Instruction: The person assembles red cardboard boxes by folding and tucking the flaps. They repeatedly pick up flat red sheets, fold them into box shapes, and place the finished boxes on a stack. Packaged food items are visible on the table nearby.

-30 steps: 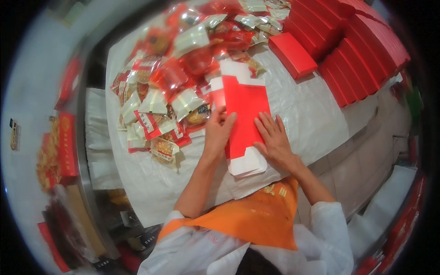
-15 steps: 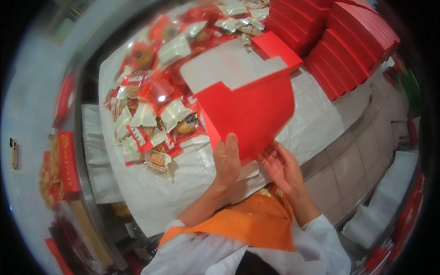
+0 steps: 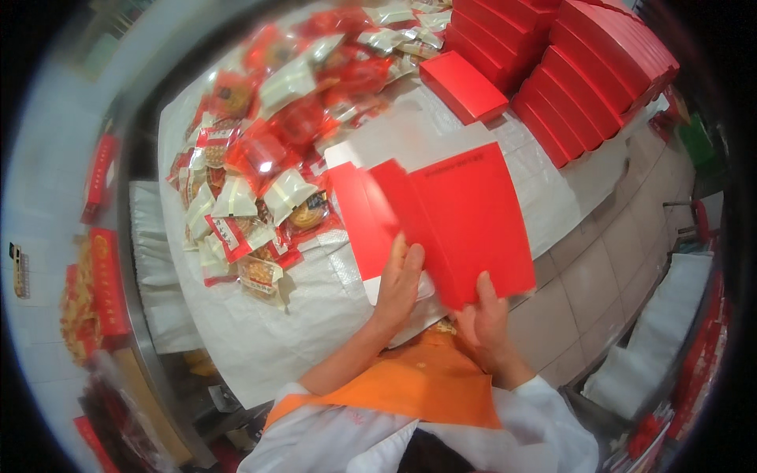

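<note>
And the right hand (image 3: pixel 482 315) pinches the near edge of a red carton (image 3: pixel 477 225), thumb on top, while the left hand (image 3: pixel 400 276) rests against its left part, fingers close together, grip impossible to tell! The carton's at the near edge of the white-covered counter (image 3: pixel 303 335); packets (image 3: pixel 260 150) crowd the left side, red boxes (image 3: pixel 587 87) line the far right corner.

A: Qty in use?
B: L hand (image 3: pixel 400 282), 1; R hand (image 3: pixel 482 322), 1; held red carton (image 3: pixel 477 229), 1
A: Qty elsewhere?
B: Lone red box (image 3: pixel 464 87), 1; orange apron (image 3: pixel 422 386), 1; packets (image 3: pixel 259 273) & stacked boxes (image 3: pixel 585 104), many, overlapping: exact ct. n/a
</note>
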The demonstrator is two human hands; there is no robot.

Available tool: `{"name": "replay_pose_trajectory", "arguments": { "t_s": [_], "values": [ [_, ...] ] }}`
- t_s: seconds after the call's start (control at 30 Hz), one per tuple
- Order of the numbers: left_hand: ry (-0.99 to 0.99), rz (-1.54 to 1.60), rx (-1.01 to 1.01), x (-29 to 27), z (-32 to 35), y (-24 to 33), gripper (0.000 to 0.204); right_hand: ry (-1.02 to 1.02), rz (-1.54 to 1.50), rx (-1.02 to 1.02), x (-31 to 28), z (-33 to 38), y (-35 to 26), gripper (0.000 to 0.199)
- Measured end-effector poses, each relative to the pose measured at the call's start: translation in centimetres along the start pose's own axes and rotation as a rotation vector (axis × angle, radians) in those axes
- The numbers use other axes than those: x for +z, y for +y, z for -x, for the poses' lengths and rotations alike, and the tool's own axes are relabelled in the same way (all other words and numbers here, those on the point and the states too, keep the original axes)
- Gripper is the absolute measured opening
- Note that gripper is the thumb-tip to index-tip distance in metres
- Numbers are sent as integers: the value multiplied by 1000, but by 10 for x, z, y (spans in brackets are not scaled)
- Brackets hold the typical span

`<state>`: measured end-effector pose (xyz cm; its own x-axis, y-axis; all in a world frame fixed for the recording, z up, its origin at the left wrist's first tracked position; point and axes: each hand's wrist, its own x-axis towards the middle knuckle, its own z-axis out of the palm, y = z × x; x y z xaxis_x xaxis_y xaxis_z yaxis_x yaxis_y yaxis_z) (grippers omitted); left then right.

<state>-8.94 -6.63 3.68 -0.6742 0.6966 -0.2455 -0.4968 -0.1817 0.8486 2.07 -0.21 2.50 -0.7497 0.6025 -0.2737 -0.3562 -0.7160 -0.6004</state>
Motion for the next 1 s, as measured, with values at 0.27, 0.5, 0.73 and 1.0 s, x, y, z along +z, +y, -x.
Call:
{"name": "replay_pose_trajectory", "arguments": {
  "t_s": [0.27, 0.5, 0.73, 1.0],
  "values": [
    [59, -143, 25, 1, 22, 8, 43, 111, 486, 326, 13, 22, 9, 30],
    [160, -335, 140, -32, 27, 30, 51, -722, 1048, 500, -9, 43, -22, 27],
    [-60, -560, 129, -47, 82, -6, 80, -399, 1175, -723, 8, -19, -49, 44],
    [-125, -471, 272, -70, 88, -20, 64, -645, 1088, -559, 9, -19, -7, 15]
  ]
}}
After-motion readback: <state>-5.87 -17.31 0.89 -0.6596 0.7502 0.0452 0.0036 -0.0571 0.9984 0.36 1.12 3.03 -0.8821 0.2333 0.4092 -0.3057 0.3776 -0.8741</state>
